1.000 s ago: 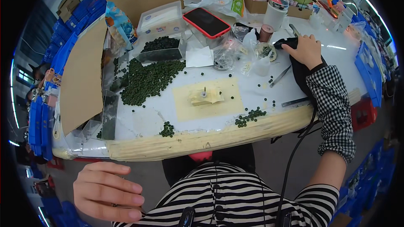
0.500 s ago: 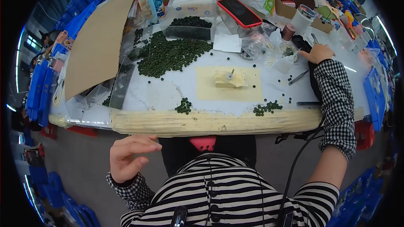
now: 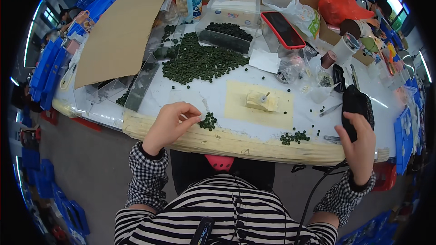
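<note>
My left hand (image 3: pixel 170 126) is over the table's front edge, its fingers curved and the thumb and forefinger tips slightly apart. Those tips are beside a small pile of dark green beads (image 3: pixel 208 121), and nothing shows between them. At the right, my right hand (image 3: pixel 360 144) is open, with thumb and fingers spread, in front of a black cloth pouch (image 3: pixel 359 104) that the fingers partly cover. Another small group of green beads (image 3: pixel 294 137) lies to the left of this hand. Between the hands, a cream block with an upright pin (image 3: pixel 262 101) stands on a yellowish patch.
A large heap of green beads (image 3: pixel 190 61) spreads before a clear bin (image 3: pixel 225 36). Cardboard (image 3: pixel 122 31) covers trays at the left. A red-cased phone (image 3: pixel 283 29), thread spool (image 3: pixel 329 59), tweezers (image 3: pixel 330 110) and plastic bags lie farther back and right. Padding (image 3: pixel 245 146) lines the front edge.
My left hand has risen from below the table edge to the small bead pile. My right hand has drawn back toward me from the far right, uncovering the black pouch. The view has shifted slightly.
</note>
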Demonstrator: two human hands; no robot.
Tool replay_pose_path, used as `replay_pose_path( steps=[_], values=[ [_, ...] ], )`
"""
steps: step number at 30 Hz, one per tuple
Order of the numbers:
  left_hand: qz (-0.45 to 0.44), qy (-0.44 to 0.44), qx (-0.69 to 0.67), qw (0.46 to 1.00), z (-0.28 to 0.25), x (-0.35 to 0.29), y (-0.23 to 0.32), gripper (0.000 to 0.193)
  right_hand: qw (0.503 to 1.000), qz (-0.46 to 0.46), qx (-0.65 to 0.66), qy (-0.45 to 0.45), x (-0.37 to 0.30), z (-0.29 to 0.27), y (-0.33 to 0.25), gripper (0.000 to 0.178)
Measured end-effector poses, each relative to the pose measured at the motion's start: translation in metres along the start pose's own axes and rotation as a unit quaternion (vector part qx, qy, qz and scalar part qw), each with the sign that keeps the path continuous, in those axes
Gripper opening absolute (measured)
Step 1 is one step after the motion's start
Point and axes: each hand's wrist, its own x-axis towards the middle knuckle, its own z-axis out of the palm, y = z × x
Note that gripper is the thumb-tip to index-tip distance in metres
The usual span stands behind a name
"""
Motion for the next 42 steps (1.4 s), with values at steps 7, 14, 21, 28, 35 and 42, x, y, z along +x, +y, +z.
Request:
replay_pose_path(
  steps=[7, 14, 21, 28, 35, 42],
  values=[
    [0.061, 0.089, 0.139, 0.984, 0.016, 0.077, -0.021, 0.013, 0.962, -0.131, 0.192, -0.14, 0.004, 0.044, -0.028, 0.029],
    [0.004, 0.046, 0.041, 0.998, 0.017, 0.061, -0.013, 0.012, 0.941, -0.139, 0.225, -0.213, 0.006, 0.078, -0.032, 0.026],
    [0.017, 0.033, 0.011, 0.999, 0.028, 0.024, -0.006, 0.015, 0.951, -0.039, 0.304, -0.042, -0.005, 0.038, -0.001, 0.022],
    [0.025, -0.003, 0.061, 0.998, 0.037, 0.039, -0.008, 0.012, 0.931, 0.039, 0.362, 0.025, -0.044, 0.025, 0.024, 0.014],
    [0.026, -0.012, 0.098, 0.995, 0.041, 0.049, 0.001, 0.008, 0.956, 0.032, 0.289, 0.031, -0.037, 0.024, 0.036, 0.008],
    [-0.014, -0.02, 0.061, 0.998, 0.036, 0.045, -0.005, 0.008, 0.886, 0.229, 0.254, -0.312, -0.143, -0.005, 0.075, 0.017]
  ],
)
